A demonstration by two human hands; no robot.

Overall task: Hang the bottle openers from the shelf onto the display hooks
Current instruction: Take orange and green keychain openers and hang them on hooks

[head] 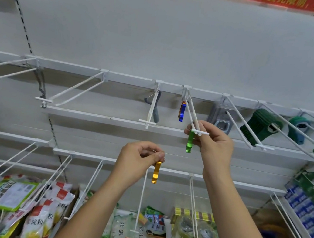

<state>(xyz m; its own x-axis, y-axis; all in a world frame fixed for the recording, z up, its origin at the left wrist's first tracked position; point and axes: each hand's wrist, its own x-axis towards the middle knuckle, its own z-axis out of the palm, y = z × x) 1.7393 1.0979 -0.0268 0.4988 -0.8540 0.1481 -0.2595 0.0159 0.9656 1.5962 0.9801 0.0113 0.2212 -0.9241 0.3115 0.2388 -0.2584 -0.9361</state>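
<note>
My right hand (213, 143) pinches the ring of a green bottle opener (190, 141) at the front tip of a white display hook (194, 115). The opener hangs straight down by the hook's end. Further back on the same hook hang a blue bottle opener (181, 113) and an orange one, mostly hidden behind it. My left hand (139, 162) is lower and to the left, holding a gold bottle opener (156, 172) by its ring so it dangles below my fingers.
Empty white hooks (76, 89) run along the rail to the left. A grey peeler (156, 109) hangs on the neighbouring hook. Green and teal tools (260, 124) fill hooks at right. Packaged goods (42, 209) lie on the shelf below, under lower hooks.
</note>
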